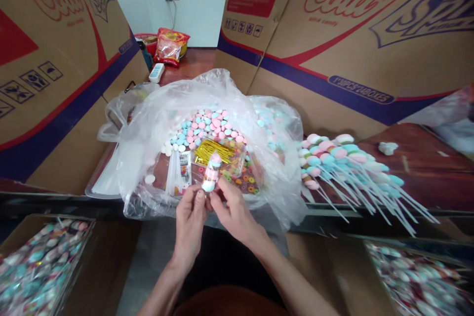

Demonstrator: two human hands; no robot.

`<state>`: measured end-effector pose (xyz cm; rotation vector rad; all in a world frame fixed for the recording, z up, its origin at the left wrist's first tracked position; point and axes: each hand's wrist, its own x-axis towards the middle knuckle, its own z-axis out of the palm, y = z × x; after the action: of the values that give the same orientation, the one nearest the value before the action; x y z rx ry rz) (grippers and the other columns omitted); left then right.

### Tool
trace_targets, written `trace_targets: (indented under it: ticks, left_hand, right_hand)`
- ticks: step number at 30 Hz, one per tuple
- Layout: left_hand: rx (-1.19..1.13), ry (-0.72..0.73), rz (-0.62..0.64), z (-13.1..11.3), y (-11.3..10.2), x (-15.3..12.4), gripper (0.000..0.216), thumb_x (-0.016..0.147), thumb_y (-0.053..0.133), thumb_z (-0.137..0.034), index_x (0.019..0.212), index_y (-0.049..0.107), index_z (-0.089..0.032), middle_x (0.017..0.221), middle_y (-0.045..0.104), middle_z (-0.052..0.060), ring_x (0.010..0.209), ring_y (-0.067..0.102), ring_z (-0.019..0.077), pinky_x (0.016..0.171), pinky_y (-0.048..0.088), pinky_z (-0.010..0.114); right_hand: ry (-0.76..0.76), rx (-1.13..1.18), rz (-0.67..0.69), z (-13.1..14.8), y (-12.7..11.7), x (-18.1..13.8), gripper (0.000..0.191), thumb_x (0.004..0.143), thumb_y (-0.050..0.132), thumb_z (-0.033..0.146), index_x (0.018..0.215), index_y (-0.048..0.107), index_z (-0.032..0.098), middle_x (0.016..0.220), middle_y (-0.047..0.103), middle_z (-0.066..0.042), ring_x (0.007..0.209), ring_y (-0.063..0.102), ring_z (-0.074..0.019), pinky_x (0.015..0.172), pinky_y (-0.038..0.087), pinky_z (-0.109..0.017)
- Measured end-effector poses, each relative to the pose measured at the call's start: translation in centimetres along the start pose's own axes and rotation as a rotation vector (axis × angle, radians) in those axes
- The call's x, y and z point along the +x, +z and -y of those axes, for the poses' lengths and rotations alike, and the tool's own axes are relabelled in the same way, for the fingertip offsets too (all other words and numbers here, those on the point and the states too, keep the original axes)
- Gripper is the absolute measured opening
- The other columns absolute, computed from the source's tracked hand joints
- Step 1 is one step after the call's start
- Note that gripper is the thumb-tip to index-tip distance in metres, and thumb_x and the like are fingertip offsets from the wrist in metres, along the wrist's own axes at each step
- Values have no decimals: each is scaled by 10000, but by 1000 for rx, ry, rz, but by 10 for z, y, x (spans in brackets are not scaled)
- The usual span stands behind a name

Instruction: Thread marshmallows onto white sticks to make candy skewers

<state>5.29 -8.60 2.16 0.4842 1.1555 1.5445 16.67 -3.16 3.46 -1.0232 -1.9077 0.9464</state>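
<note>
Upright between my hands is a candy skewer (212,174) of pink, white and blue pieces, with a shiny look like clear wrapping. My left hand (190,215) is closed, thumb and fingers pinching just under its lowest piece. From the other side, the fingers of my right hand (233,207) are closed at the same spot; whatever small thing lies between the fingertips is hidden. Just beyond lie gold twist ties (215,151) in a clear tray. Pink, blue and white candies (202,126) are heaped behind them, with ring-shaped gummies (246,180) to the right.
A crumpled clear plastic bag (148,123) surrounds the candies. White sticks (109,175) lie at left, finished candy skewers (336,155) at right. Tall cartons (344,34) flank the table. Boxes of wrapped candies (44,266) stand below its edge on both sides.
</note>
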Motion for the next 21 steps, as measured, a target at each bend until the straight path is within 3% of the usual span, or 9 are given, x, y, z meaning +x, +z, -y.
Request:
trace_targets:
  ticks: [4,7,9,10,12,14,16,18,21]
  left_hand:
    - [34,-4,-53,5,-4,-4,292,714,831,-357,897,710,-163,640,560,-20,512,406,68,456,299,189]
    - [-80,-124,-22,2,-6,0,318,657,871,-342,830,684,-152,559,469,-63,462,309,33,432,244,167]
    - [-195,-251,2,1,-7,4,360,604,905,-304,789,640,-143,566,454,-79,451,248,8,419,217,143]
    - [-249,-315,9,0,-7,5,380,583,917,-277,774,619,-138,587,473,-74,454,246,0,413,209,132]
    - [-331,-421,10,-1,-7,6,394,572,923,-236,765,595,-131,644,525,-48,474,300,0,405,210,112]
    - [-387,-494,5,-2,-6,5,370,595,911,-200,780,599,-126,673,537,-35,512,385,15,403,237,99]
    - [-422,-545,-6,-3,-4,2,320,630,882,-149,794,609,-126,681,528,-37,542,443,28,403,270,95]
    - [-436,-599,-23,-4,0,-1,262,668,840,-97,779,605,-124,674,514,-42,542,459,30,400,289,96]
    - [-440,-672,-45,-4,6,-8,225,695,803,-64,760,596,-121,665,504,-44,533,465,29,392,299,97]
  right_hand:
    - [203,200,85,5,3,-2,81,890,484,265,821,482,223,708,521,26,584,481,-119,537,419,-231]
    - [507,555,229,4,5,-6,161,898,506,364,815,449,239,568,412,98,386,294,-73,362,312,-195]
    - [605,674,261,2,5,-11,196,919,487,394,802,422,250,488,349,129,339,199,-68,318,264,-188]
    - [580,654,233,0,4,-15,207,937,474,394,796,424,250,478,362,125,334,215,-71,323,276,-191]
    - [378,458,87,-4,1,-22,196,965,470,360,815,488,235,568,509,67,400,401,-89,406,391,-215]
    - [66,172,-73,-8,-3,-30,131,974,488,274,930,598,216,828,663,-32,684,626,-143,634,526,-275]
    - [-205,-83,-135,-10,-7,-36,206,963,493,171,1087,652,215,1047,685,-92,959,652,-194,840,530,-342]
    - [-362,-260,-131,-11,-10,-39,277,955,494,118,1149,667,217,1083,688,-101,1004,643,-208,871,515,-364]
    - [-448,-399,-185,-9,-15,-40,215,960,512,121,1047,692,200,964,709,-79,886,645,-193,790,496,-350]
